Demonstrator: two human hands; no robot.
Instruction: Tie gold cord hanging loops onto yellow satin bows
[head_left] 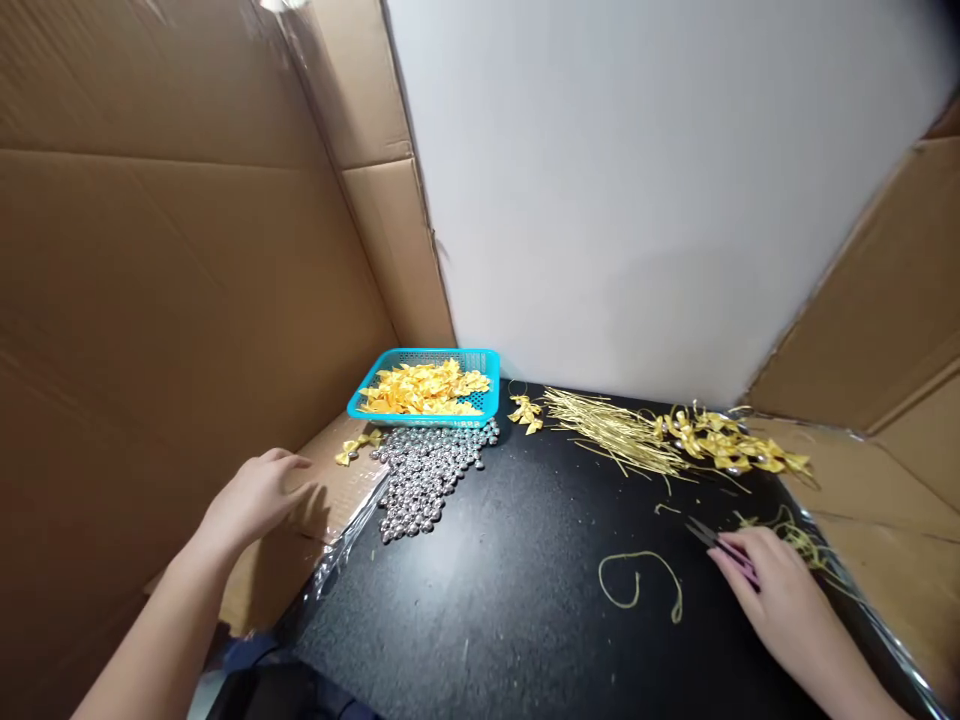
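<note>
The right hand [776, 590] has its fingers closed around the pink handles of a small pair of scissors [703, 530], whose blades point away across the desk [525, 640]. The left hand [255, 500] holds nothing that shows; its fingers are apart, thumb away from the others, above the cardboard flap [349, 490] at the desk's left edge. Just beyond those fingers lies a small piece of yellow bows [349, 452], next to a spread of silvery beads [427, 485]. Near the right hand are a tangle of cord [799, 540] and a short scrap [666, 509]; a longer curled cord [641, 555] lies by itself towards the middle. Farther out, a blue basket [498, 390] holds many loose yellow bows [424, 388] behind the beads. To its right sit a little bow cluster [526, 412], a bundle of straight gold cords [615, 432] and a heap of bows with beads [727, 445]. That heap looks like the finished portion; judging by the full basket, the many beads and the thick bundle, much more remains to be made up than is done.
</note>
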